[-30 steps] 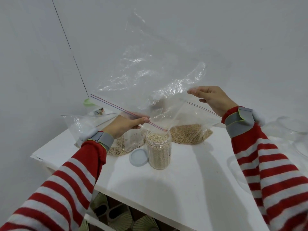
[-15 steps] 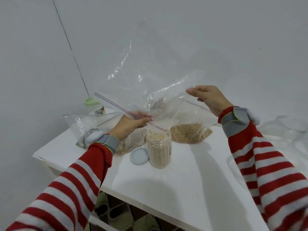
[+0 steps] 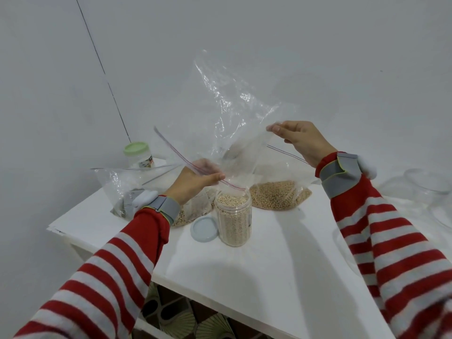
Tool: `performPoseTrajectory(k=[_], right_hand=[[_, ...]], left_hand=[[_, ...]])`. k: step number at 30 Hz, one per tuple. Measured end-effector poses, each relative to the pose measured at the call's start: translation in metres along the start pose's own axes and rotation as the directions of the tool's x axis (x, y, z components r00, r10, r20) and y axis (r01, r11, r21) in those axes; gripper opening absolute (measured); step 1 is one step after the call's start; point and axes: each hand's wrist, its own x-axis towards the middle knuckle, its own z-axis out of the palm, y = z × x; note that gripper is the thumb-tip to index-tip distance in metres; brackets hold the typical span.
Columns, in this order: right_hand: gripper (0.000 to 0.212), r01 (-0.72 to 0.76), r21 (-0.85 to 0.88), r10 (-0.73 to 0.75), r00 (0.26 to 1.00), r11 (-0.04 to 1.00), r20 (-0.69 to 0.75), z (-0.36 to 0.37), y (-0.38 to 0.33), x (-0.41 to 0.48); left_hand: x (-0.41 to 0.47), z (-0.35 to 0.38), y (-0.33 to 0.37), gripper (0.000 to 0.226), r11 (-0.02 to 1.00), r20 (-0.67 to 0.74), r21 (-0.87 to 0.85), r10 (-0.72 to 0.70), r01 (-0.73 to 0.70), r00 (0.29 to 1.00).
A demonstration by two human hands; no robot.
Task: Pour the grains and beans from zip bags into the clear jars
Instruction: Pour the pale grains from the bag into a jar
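Both hands (image 3: pixel 193 182) (image 3: pixel 302 140) pinch crinkly clear zip bag (image 3: pixel 227 113) over cylindrical jar (image 3: pixel 233 216).

Empty clear zip bag (image 3: pixel 232 113) upended, mouth corner just over open jar (image 3: pixel 233 217); jar upright, full of grains (image 3: pixel 232 199); bean bag (image 3: pixel 276 196) lies behind it.

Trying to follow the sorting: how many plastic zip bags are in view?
4: the empty bag held above the jar; a bean bag right of it; a grain bag left of it; a dark-filled bag at far left. Others may be hidden.
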Motion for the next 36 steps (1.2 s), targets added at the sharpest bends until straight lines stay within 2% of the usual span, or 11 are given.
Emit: performPoseTrajectory(k=[6,12,15,17,24,29,31,35,36], right_hand=[[0.013,-0.009,-0.005,0.009,1.000,1.000,0.023,0.002,0.001,0.002],[0.010,-0.001,0.017,0.001,1.000,1.000,0.016,0.006,0.000,0.002],[0.010,0.005,0.032,-0.006,1.000,0.999,0.021,0.011,-0.002,0.004],[0.010,0.011,0.043,-0.011,1.000,0.999,0.006,0.012,-0.003,0.005],[0.013,0.006,0.052,-0.004,1.000,0.999,-0.025,0.008,-0.003,0.006],[0.009,-0.010,0.064,0.012,0.999,0.998,-0.035,0.010,0.000,0.006],[0.008,-0.023,0.106,0.028,0.999,0.994,-0.044,0.014,0.002,0.006],[0.003,0.014,0.339,0.006,0.998,0.941,-0.058,0.027,-0.001,0.003],[0.012,0.027,0.378,-0.008,0.999,0.925,-0.053,0.032,-0.003,0.000]], left_hand=[[-0.003,0.000,-0.005,0.016,0.999,0.055,-0.046,-0.026,0.028,0.998],[0.005,0.002,-0.004,0.042,0.996,0.014,0.083,-0.029,0.028,0.999],[0.007,0.010,-0.001,0.030,0.985,0.086,0.173,-0.039,0.024,0.996],[0.007,0.010,-0.005,0.020,0.988,0.128,0.155,-0.047,0.027,0.991],[0.005,0.009,-0.006,0.037,0.994,0.042,0.054,-0.093,0.091,0.995],[0.008,0.008,-0.002,0.035,0.991,0.004,0.113,-0.071,0.070,0.997],[0.009,0.010,0.000,0.036,0.986,-0.017,0.159,-0.045,0.047,0.999],[0.007,0.020,0.009,0.034,0.991,0.008,0.129,-0.019,0.018,1.000],[0.007,0.023,0.012,0.033,0.994,0.005,0.106,-0.010,0.010,1.000]])
